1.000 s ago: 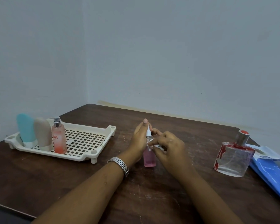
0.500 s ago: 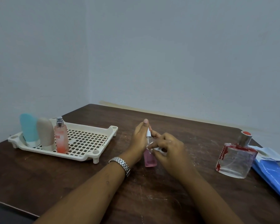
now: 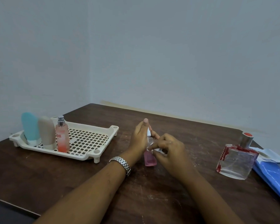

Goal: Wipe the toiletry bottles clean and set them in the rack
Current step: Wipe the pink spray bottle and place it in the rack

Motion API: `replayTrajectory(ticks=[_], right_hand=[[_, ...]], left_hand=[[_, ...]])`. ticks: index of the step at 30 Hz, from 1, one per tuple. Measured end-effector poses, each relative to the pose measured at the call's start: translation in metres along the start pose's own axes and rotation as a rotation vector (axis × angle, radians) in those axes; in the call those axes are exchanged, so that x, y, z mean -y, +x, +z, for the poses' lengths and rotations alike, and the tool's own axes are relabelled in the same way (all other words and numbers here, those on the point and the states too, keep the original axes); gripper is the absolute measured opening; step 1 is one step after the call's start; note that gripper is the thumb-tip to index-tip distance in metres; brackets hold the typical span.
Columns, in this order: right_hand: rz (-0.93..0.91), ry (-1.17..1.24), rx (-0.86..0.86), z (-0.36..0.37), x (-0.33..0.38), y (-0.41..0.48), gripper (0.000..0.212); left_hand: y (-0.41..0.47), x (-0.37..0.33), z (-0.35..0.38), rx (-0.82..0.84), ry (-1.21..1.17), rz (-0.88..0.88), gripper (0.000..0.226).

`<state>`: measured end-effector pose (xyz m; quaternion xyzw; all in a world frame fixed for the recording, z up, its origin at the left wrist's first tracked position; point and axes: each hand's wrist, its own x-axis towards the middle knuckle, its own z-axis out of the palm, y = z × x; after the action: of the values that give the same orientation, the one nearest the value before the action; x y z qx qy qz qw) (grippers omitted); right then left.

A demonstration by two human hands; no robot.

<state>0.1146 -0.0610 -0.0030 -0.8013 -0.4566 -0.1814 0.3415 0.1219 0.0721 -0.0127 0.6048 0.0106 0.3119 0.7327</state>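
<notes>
A small pink spray bottle (image 3: 150, 159) stands upright on the dark wooden table (image 3: 87, 183) in the middle. My left hand (image 3: 139, 138) holds its upper part from the left. My right hand (image 3: 170, 151) pinches a small white wipe (image 3: 158, 150) against the bottle's right side. A cream perforated rack (image 3: 87, 139) at the left holds a blue tube (image 3: 30, 128), a beige tube (image 3: 47, 132) and an orange-pink spray bottle (image 3: 62, 136), all upright. A square clear glass perfume bottle (image 3: 236, 160) with red marks stands on the table at the right.
A blue packet (image 3: 275, 177) with white wipes on it lies at the right table edge. Walls close in behind and to the left of the table. A metal watch (image 3: 121, 163) is on my left wrist.
The hands and pink bottle stay in the same place; my right hand's fingers with the wipe have shifted slightly down the bottle. The view has drifted a little.
</notes>
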Motion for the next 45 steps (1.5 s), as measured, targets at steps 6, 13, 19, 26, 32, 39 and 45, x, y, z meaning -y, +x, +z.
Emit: replayTrajectory(ticks=[6,13,19,26,32,39,45], right_hand=[[0.061,0.075,0.082,-0.008,-0.009,0.000,0.019],[0.104,0.196,-0.208,0.000,-0.006,0.007,0.018],[0.268,0.495,-0.107,-0.001,-0.009,0.004,0.007],[0.352,0.348,0.188,-0.008,-0.014,-0.003,0.010],[0.317,0.330,0.173,-0.006,-0.012,-0.004,0.008],[0.209,0.305,-0.210,0.003,-0.014,0.004,0.016],[0.124,0.266,-0.282,0.002,-0.016,0.004,0.022]], left_hand=[[0.003,0.001,-0.002,0.055,0.114,0.026,0.040],[0.002,-0.003,-0.001,0.142,0.141,0.071,0.031],[0.003,0.000,-0.001,0.133,0.193,0.129,0.033],[0.002,0.003,-0.010,-0.015,0.382,0.145,0.038],[0.005,0.005,-0.018,-0.054,0.597,0.234,0.035],[-0.001,-0.004,-0.011,0.070,0.524,0.288,0.033],[-0.002,-0.002,-0.009,0.123,0.515,0.332,0.028]])
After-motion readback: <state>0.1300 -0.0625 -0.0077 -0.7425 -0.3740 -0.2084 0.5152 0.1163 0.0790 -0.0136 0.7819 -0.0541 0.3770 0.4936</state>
